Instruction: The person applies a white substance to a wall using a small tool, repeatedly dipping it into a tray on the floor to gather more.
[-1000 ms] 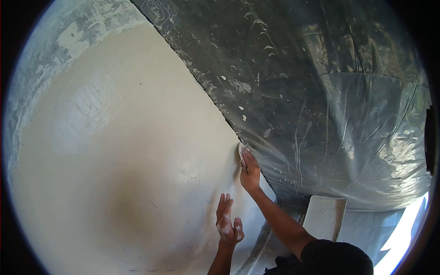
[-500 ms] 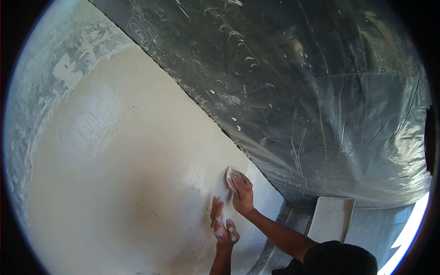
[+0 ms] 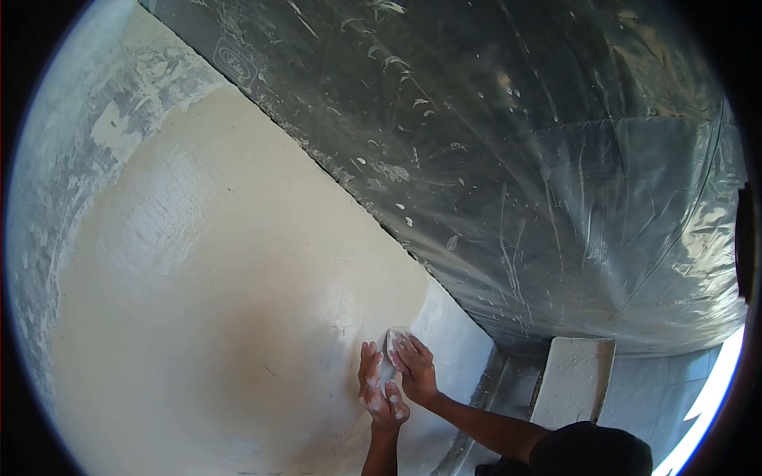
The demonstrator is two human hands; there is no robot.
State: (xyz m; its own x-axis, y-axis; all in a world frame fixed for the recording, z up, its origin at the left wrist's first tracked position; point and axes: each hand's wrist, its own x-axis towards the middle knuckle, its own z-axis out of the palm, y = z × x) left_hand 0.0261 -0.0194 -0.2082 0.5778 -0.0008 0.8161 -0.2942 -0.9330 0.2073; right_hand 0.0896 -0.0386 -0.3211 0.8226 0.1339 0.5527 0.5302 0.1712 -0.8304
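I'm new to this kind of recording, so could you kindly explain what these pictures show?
No machine here: a person works bare-handed, filmed by one camera worn on the head. A cream coating covers most of the large surface, with a patchy grey area at upper left. The right hand holds a flat, smeared tool at that surface; the left hand, open and smudged white, is close beside it. A dark plastic sheet runs alongside, and a shallow tray shows at lower right.

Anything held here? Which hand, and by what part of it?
Right hand: a flat scraper, fingers laid over its broad face; any handle is hidden. Left hand: nothing visible in it.
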